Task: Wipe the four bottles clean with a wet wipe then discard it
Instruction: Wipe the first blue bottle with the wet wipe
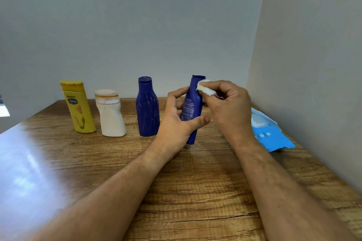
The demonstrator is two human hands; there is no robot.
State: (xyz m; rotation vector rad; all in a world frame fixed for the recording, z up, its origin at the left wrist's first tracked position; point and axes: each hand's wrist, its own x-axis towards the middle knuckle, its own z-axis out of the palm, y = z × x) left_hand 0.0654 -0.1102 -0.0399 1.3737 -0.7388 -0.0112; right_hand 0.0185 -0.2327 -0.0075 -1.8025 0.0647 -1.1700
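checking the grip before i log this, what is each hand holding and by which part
The left hand grips the slim blue bottle around its lower body, thumb in front. The right hand pinches a folded wet wipe against the bottle's neck.

Wooden table [195, 191]: yellow bottle [78, 107], white bottle [110, 113], dark blue bottle [147, 107] standing; blue wipes pack [271, 135] right.

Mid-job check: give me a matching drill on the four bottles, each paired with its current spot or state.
Things:
1. yellow bottle
2. white bottle
3. streaked dark blue bottle
4. slim blue bottle

States:
A. gripped by the left hand, wet wipe pinched by the right hand at its neck
B. leftmost, standing on the table
C. standing just left of the held bottle
D. standing second from left

Pairs: 1-B, 2-D, 3-C, 4-A
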